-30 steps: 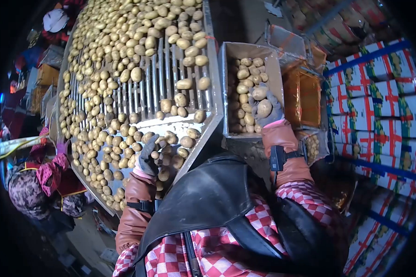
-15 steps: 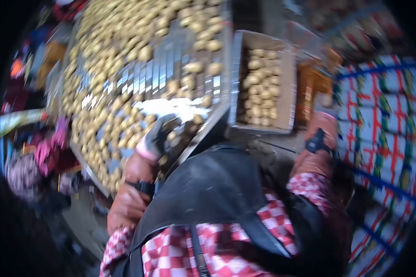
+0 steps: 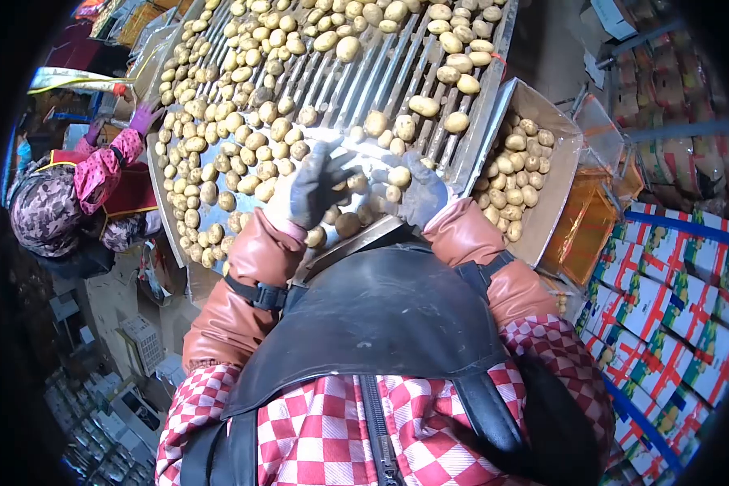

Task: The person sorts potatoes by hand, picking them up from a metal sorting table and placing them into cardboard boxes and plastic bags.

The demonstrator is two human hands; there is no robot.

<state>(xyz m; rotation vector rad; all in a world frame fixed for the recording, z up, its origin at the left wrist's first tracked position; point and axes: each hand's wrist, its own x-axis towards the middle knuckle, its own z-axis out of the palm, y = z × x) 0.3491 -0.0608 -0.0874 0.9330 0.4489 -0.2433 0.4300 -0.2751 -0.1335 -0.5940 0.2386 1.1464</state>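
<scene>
Item, right hand [image 3: 423, 193]: a second ago we find it over the open carton [image 3: 555, 146] with two potatoes in its grasp; half a second ago, out beyond that carton by the orange crate [image 3: 579, 227]. Now it is back at the near edge of the slatted tabletop [image 3: 356, 89], fingers extended and loosely parted, one pale potato [image 3: 399, 176] right at them. Whether it grips this, we cannot tell.

Item, left hand [image 3: 312, 186]: at the same near edge throughout, gloved, half-open, fingers spread and bent toward the right hand. Small potatoes lie against or just beside it; we cannot tell if any is held.

Item, potatoes [image 3: 279, 130]: spread over the tabletop, thick at the left and far side, thinner over the slats, a few between the hands. More lie in the carton, to the right of the tabletop.

Significance: both hands now share one patch of the tabletop, and neither reaches to the carton. We judge the work to be centred on the loose potatoes there.
</scene>
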